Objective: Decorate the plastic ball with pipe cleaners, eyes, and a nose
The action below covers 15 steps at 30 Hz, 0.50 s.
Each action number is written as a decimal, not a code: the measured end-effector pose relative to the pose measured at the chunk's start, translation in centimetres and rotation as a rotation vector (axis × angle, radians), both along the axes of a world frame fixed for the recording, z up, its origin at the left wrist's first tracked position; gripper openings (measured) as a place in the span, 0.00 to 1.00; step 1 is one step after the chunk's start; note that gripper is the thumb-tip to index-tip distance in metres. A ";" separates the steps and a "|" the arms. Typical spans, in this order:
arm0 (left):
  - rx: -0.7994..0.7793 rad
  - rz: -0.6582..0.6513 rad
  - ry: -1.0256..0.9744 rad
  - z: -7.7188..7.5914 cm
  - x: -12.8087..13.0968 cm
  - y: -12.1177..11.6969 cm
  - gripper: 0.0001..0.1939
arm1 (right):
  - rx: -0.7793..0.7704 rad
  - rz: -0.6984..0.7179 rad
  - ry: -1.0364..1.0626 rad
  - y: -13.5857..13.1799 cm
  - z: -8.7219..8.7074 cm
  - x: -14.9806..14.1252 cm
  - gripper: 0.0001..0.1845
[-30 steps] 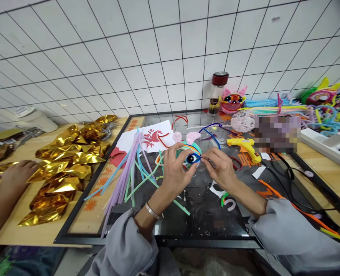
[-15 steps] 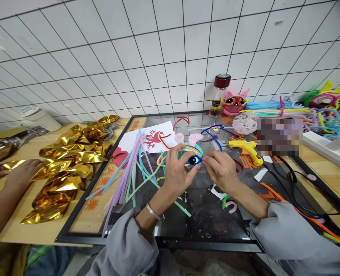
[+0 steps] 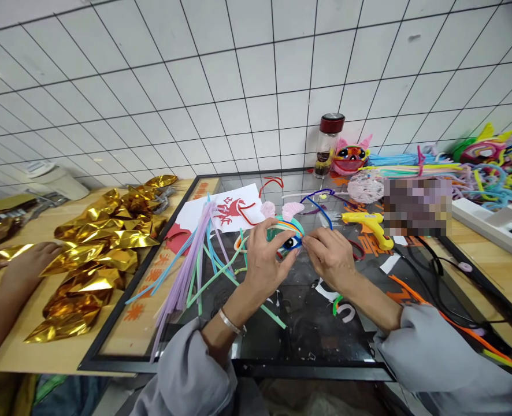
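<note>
- Pink-eared fuzzy head (image 3: 289, 242) between my hands.
- My left hand (image 3: 262, 260) grips it, thumb and fingers half-curled.
- My right hand (image 3: 331, 254) pinches its blue edge, fingertips together.
- Yellow glue gun (image 3: 371, 225) right of both.

Foil (image 3: 112, 260) left of craft (image 3: 289, 242), glue gun (image 3: 365, 220) right, bottle (image 3: 326, 147) behind

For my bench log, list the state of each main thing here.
Craft face: held, partly hidden
Left grip: closed on craft face
Right grip: pinched, at craft face's edge
Jar: upright, lid on
Glue gun: lying on its side
Gold foil: creased, spread out
Purple strips: bundled, lower ends fanned
</note>
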<state>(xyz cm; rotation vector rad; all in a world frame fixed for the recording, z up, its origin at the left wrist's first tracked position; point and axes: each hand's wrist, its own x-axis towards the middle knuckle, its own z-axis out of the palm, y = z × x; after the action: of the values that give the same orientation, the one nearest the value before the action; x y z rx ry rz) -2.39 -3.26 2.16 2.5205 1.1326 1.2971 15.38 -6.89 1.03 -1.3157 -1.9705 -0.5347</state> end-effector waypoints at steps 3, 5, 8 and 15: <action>0.007 0.006 0.003 -0.1 0.0 0.0 0.13 | -0.004 0.014 0.026 0.0 0.0 0.0 0.13; 0.012 0.019 0.011 -0.1 0.0 0.0 0.13 | -0.045 0.051 0.117 0.0 -0.1 0.1 0.13; 0.021 0.035 0.016 0.0 0.0 0.0 0.12 | -0.151 0.132 0.321 0.0 -0.2 0.3 0.11; 0.013 0.025 0.005 0.1 -0.1 0.0 0.13 | -0.220 0.198 0.527 0.0 -0.1 0.4 0.05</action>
<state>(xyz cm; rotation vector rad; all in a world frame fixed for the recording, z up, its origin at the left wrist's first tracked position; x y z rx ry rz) -2.44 -3.23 2.27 2.5282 1.1636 1.3095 15.78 -6.93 0.89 -1.2159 -1.7138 0.1238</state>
